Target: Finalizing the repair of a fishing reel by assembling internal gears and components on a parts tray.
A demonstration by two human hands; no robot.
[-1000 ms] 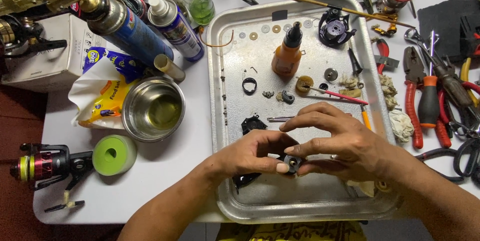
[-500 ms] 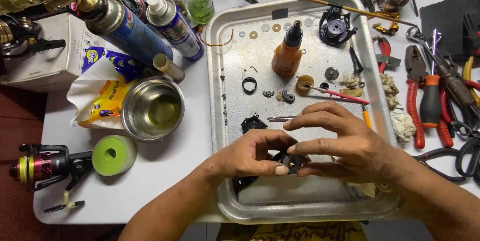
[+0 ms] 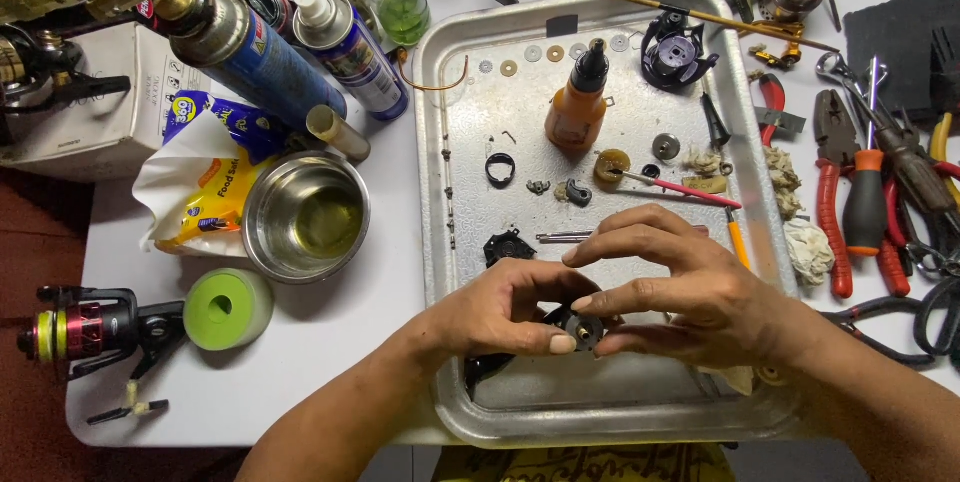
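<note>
- Head view looks straight down on a white table (image 3: 330, 382) with a metal tray (image 3: 455, 192) in the middle; the tray's raised rim runs just left of the left hand (image 3: 500, 314) and along the near edge below both hands.
- Bare tray floor lies open in front of the hands, near the bottom rim; the upper half is dotted with washers, a black ring (image 3: 500, 169), small parts and an orange bottle (image 3: 577, 107).
- Left of the tray, a steel bowl (image 3: 305, 215) and a green roll (image 3: 227, 308) sit close by; a fishing reel (image 3: 90, 327) lies at the table's left edge.
- Right of the tray, red-handled pliers (image 3: 828, 197) and other tools crowd the table.
- Left hand is curled, thumb and fingers pinched on a small black round part (image 3: 583, 328), which is held just above the tray floor in its near half.
- Right hand (image 3: 690, 297) grips the same part from the other side with thumb and lower fingers; its index and middle fingers arch up and spread above it.
- Both forearms come in from the bottom edge, angled towards each other, with the hands meeting over the tray's near centre.
</note>
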